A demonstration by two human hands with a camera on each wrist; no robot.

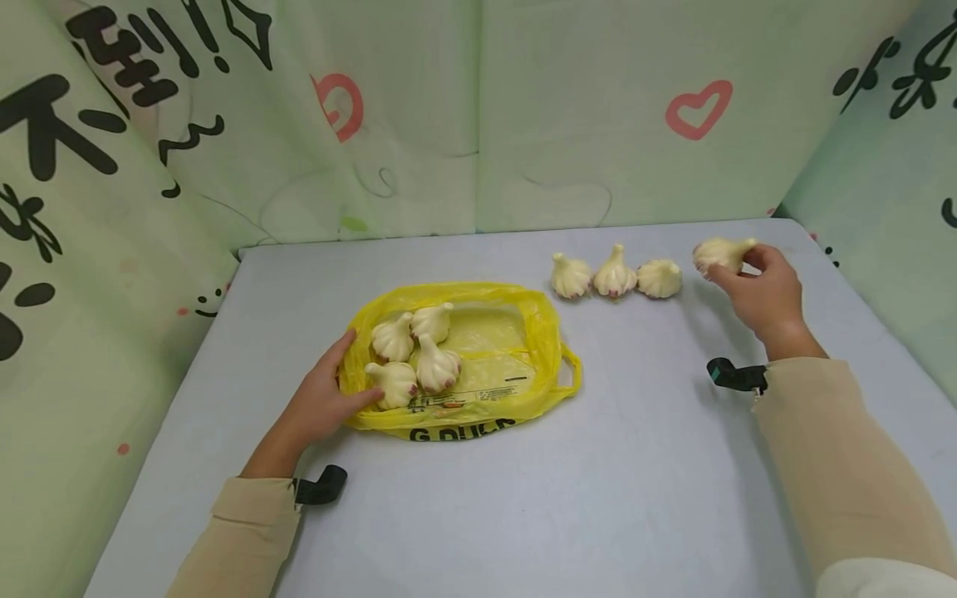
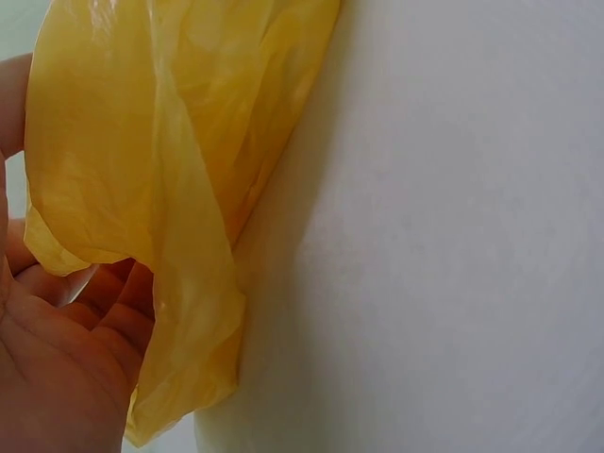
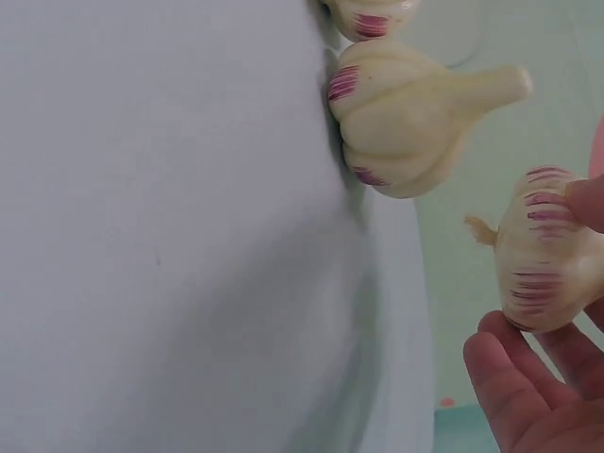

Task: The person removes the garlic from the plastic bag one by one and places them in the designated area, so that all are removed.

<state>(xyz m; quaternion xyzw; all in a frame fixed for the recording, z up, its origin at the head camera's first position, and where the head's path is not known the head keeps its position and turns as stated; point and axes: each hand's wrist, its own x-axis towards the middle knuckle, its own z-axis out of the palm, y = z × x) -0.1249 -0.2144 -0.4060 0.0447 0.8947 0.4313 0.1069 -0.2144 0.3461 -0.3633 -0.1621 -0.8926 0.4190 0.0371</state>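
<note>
My right hand (image 1: 770,291) holds a garlic bulb (image 1: 721,253) between thumb and fingers above the far right of the table. In the right wrist view, purple streaks and a root tuft show on that bulb (image 3: 543,255). To its left, three garlic bulbs (image 1: 615,274) stand in a row near the back edge. My left hand (image 1: 321,399) grips the left rim of an open yellow plastic bag (image 1: 549,332), thumb over the near side. Several garlic bulbs (image 1: 437,365) lie inside the bag at its left. The left wrist view shows the bag's side (image 2: 189,236) against my palm.
The pale table (image 1: 523,507) runs up to a printed green curtain (image 1: 568,149) at the back, with more curtain at both sides. A bag handle loop (image 1: 574,370) sticks out to the right. Dark camera mounts (image 1: 321,486) jut from both cuffs.
</note>
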